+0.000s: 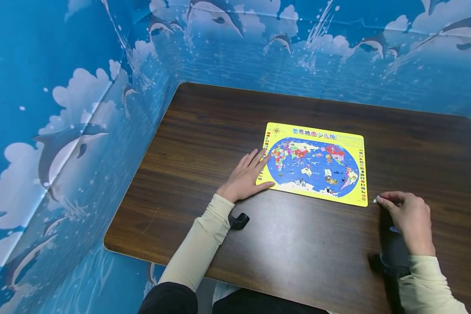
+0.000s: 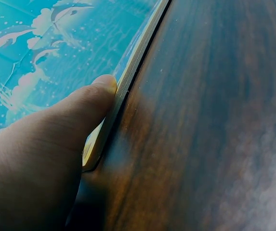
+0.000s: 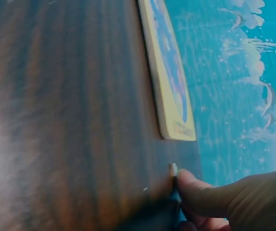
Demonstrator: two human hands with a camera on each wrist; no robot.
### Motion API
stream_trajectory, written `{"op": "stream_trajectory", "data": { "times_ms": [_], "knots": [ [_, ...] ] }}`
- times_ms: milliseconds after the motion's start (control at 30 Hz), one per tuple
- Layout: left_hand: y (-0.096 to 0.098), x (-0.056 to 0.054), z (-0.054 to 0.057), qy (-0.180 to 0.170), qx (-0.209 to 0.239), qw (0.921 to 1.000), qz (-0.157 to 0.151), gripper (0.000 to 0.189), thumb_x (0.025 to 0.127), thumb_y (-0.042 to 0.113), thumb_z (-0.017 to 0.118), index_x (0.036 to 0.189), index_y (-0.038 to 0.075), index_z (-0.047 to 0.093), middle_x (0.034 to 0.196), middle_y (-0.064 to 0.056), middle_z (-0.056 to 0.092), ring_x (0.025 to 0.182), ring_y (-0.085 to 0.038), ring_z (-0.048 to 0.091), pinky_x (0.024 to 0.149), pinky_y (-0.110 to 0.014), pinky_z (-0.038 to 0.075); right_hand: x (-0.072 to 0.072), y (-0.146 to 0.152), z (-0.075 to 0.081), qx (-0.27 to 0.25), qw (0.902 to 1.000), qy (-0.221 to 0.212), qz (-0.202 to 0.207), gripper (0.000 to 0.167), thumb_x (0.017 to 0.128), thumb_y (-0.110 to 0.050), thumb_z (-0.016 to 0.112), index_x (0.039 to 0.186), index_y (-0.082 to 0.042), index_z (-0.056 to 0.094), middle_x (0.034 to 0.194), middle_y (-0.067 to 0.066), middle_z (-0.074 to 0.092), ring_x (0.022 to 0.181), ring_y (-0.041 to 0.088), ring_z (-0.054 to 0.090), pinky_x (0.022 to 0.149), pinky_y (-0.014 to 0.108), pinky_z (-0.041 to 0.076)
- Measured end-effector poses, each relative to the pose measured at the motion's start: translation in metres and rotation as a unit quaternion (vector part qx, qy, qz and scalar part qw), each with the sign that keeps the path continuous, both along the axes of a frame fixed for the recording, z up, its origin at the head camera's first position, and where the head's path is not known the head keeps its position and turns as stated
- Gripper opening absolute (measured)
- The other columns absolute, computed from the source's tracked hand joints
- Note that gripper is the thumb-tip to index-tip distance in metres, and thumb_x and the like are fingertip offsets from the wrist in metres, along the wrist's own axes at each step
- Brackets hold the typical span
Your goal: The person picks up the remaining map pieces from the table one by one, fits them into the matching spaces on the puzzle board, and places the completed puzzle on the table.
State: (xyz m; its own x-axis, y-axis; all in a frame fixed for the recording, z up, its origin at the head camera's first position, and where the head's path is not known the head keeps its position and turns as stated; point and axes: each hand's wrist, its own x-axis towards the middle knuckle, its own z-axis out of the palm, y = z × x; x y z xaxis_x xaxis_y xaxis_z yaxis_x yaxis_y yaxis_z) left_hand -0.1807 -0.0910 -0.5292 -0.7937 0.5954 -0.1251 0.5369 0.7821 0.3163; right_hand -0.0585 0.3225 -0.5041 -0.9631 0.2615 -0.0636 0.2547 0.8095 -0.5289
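Observation:
A yellow-bordered world map puzzle board [image 1: 314, 190] lies flat on the table, with a blue oval map and coloured continents. My left hand [image 1: 246, 176] rests at its left edge with the fingers spread over the border; the thumb [image 2: 97, 98] lies along the near edge in the left wrist view. Just right of the board's near right corner, my right hand [image 1: 410, 220] pinches a small flat puzzle piece [image 3: 173, 169] between thumb and fingertips. That piece stands on edge close to the tabletop, apart from the board. Its printed face is mostly hidden.
The dark wood-grain table [image 1: 172, 174] extends around the board. A small bluish thing [image 1: 394, 229] shows beside the right wrist, partly covered. Blue dolphin-print cloth [image 1: 235, 65] hangs behind the table and on the left.

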Motion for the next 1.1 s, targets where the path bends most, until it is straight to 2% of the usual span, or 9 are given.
{"op": "stream_trajectory", "data": {
  "times_ms": [67, 200, 300, 533, 733, 933, 1100],
  "knots": [
    [-0.001, 0.000, 0.001, 0.003, 0.000, 1.0000, 0.000, 0.090, 0.102, 0.065, 0.048, 0.168, 0.019, 0.009, 0.175, -0.002, 0.000, 0.160, -0.024, -0.003, 0.128, -0.038, -0.004, -0.002, 0.001, 0.001, -0.001, 1.0000, -0.004, 0.002, 0.031, 0.099, -0.019, 0.072, 0.114, 0.008, 0.073, 0.109, 0.033, 0.070, 0.067, 0.027, 0.056, 0.047, 0.030, 0.041],
    [0.000, 0.001, 0.000, 0.002, 0.001, 1.0000, 0.000, 0.089, 0.102, 0.064, 0.048, 0.168, 0.019, 0.009, 0.175, -0.002, 0.001, 0.160, -0.024, -0.003, 0.128, -0.038, -0.004, -0.005, 0.005, 0.003, -0.014, 0.9990, -0.041, 0.014, 0.034, 0.101, -0.021, 0.070, 0.115, 0.009, 0.072, 0.112, 0.033, 0.070, 0.083, 0.032, 0.056, 0.060, 0.033, 0.040],
    [0.001, 0.001, -0.001, 0.001, -0.001, 1.0000, 0.000, 0.089, 0.102, 0.065, 0.048, 0.168, 0.019, 0.009, 0.175, -0.002, 0.001, 0.160, -0.024, -0.003, 0.128, -0.038, -0.004, -0.005, 0.007, 0.004, -0.019, 0.9978, -0.061, 0.018, 0.037, 0.101, -0.024, 0.069, 0.118, 0.009, 0.070, 0.113, 0.033, 0.069, 0.088, 0.036, 0.058, 0.066, 0.035, 0.040],
    [0.001, -0.001, 0.001, 0.000, 0.002, 1.0000, 0.002, 0.089, 0.101, 0.065, 0.049, 0.168, 0.018, 0.012, 0.175, -0.003, 0.003, 0.160, -0.024, -0.003, 0.128, -0.038, -0.003, -0.006, 0.004, 0.004, 0.000, 0.9984, -0.035, 0.045, 0.031, 0.098, -0.017, 0.073, 0.116, 0.009, 0.071, 0.107, 0.033, 0.069, 0.083, 0.038, 0.061, 0.058, 0.031, 0.044],
    [0.001, -0.001, 0.000, -0.001, 0.002, 1.0000, 0.004, 0.090, 0.101, 0.066, 0.048, 0.168, 0.018, 0.012, 0.175, -0.002, 0.003, 0.160, -0.024, -0.003, 0.128, -0.038, -0.003, -0.006, 0.006, 0.010, -0.021, 0.9960, -0.083, 0.026, 0.036, 0.102, -0.024, 0.069, 0.117, 0.009, 0.068, 0.112, 0.035, 0.065, 0.084, 0.037, 0.056, 0.056, 0.032, 0.044],
    [0.001, 0.000, 0.000, -0.005, 0.007, 1.0000, 0.002, 0.090, 0.101, 0.065, 0.048, 0.168, 0.018, 0.011, 0.175, -0.002, 0.002, 0.160, -0.024, -0.004, 0.128, -0.037, -0.004, -0.004, 0.019, 0.014, -0.044, 0.9942, -0.097, 0.016, 0.041, 0.104, -0.032, 0.065, 0.117, 0.007, 0.070, 0.097, 0.021, 0.069, 0.078, 0.026, 0.054, 0.055, 0.030, 0.044],
    [0.001, 0.000, 0.001, -0.003, 0.004, 1.0000, 0.005, 0.090, 0.101, 0.065, 0.049, 0.168, 0.019, 0.010, 0.175, -0.002, 0.001, 0.160, -0.023, -0.004, 0.128, -0.036, -0.005, -0.015, 0.021, 0.018, -0.104, 0.9898, -0.096, 0.013, 0.052, 0.103, -0.038, 0.065, 0.128, 0.007, 0.067, 0.099, 0.018, 0.075, 0.072, 0.007, 0.064, 0.059, 0.021, 0.052]
  ]
}}
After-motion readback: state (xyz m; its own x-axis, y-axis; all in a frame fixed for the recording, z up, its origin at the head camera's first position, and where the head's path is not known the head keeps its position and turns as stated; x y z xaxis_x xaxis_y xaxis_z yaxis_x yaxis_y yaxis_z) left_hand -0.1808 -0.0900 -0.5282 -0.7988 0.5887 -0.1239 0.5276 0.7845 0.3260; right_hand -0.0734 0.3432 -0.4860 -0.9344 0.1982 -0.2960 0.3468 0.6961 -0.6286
